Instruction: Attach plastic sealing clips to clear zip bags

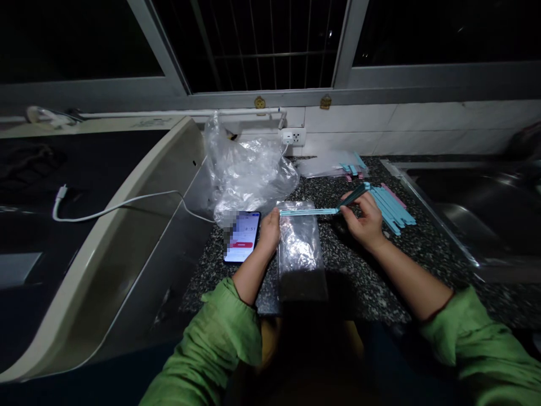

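A long, thin light-blue bag sealing clip (308,212) lies across the upper part of a clear plastic bag (302,248) on the counter. My left hand (269,230) is closed at the clip's left end, beside the bag's edge. At the clip's right end, my right hand (364,220) pinches a darker-looking blue strip (354,195) that slants up and to the right. This strip seems to meet the clip near my fingertips; whether they are one piece I cannot tell. Several more light-blue clips (391,208) and a pink clip (393,195) lie beyond my right hand.
A lit phone (243,237) lies left of my left hand. Behind it sits a crumpled clear plastic bag (253,169). Flat clear bags (323,164) with clips lie near the wall. A sink (473,225) is at the right, a large appliance (186,163) with a white cable (127,202) at the left.
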Demonstrator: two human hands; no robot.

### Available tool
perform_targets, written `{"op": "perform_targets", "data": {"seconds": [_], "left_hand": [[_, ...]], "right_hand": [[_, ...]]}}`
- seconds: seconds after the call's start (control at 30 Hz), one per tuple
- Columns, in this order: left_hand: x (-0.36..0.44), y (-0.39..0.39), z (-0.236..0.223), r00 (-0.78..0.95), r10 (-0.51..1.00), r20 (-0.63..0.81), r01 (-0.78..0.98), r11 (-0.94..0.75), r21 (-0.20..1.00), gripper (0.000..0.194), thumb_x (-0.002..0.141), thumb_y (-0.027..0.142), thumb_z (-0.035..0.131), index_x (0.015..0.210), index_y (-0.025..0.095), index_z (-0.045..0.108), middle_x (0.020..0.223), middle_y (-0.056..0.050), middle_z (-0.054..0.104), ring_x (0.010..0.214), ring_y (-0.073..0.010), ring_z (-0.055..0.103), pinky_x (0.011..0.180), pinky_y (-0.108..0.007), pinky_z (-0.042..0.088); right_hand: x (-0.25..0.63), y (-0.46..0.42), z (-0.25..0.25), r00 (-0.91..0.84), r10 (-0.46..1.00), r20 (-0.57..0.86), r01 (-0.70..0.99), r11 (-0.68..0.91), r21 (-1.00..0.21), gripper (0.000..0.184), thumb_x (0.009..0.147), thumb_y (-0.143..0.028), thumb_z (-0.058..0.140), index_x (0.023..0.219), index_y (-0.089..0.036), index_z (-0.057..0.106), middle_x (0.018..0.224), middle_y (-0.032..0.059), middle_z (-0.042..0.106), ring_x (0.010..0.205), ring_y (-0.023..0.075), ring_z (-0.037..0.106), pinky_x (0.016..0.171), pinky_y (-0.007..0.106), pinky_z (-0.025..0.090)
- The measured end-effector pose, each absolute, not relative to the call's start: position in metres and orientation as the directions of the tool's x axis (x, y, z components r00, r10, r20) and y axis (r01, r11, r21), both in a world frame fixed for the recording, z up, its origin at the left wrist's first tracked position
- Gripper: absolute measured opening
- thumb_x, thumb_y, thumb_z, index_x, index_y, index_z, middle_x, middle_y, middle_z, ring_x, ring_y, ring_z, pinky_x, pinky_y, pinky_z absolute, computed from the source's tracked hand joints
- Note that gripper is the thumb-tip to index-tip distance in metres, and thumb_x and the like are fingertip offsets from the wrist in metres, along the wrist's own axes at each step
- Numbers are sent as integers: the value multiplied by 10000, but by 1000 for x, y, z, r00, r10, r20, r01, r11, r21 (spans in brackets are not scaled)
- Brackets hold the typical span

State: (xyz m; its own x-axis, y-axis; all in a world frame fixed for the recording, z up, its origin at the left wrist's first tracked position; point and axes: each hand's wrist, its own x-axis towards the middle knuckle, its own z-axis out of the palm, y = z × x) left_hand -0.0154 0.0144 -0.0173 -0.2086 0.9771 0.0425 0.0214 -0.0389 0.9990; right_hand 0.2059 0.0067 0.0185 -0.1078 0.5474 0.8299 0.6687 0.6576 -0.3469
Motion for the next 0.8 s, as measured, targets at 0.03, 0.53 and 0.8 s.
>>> {"op": "perform_targets", "data": {"seconds": [0.03, 0.53, 0.8], "left_hand": [[-15, 14, -17, -212, 976, 45, 20, -42, 999, 437, 812, 499, 417, 647, 148, 618, 635, -40, 648, 629, -164, 572, 621, -275, 454], [-15, 12, -9, -259, 963, -75, -144, 38, 989, 392, 783, 482, 461, 669, 140, 616, 575, -25, 625, 548, -153, 561, 537, -269, 459], [-13, 9, 0, -262, 950, -168, -276, 93, 957, 328, 787, 406, 508, 616, 149, 618, 503, -14, 589, 507, -151, 545, 491, -250, 435]], "right_hand": [[207, 6, 19, -99, 546, 832, 667, 657, -351, 76, 833, -291, 534, 851, -224, 564, 868, 61, 633, 841, 216, 585, 755, 401, 485], [221, 11, 13, 51, 632, 773, 508, 650, -565, 214, 830, -392, 516, 864, -194, 589, 898, 75, 621, 875, 209, 590, 817, 393, 488], [223, 15, 11, 92, 702, 706, 380, 631, -676, 259, 799, -458, 531, 813, -207, 591, 838, 55, 627, 831, 200, 592, 785, 365, 482]]}}
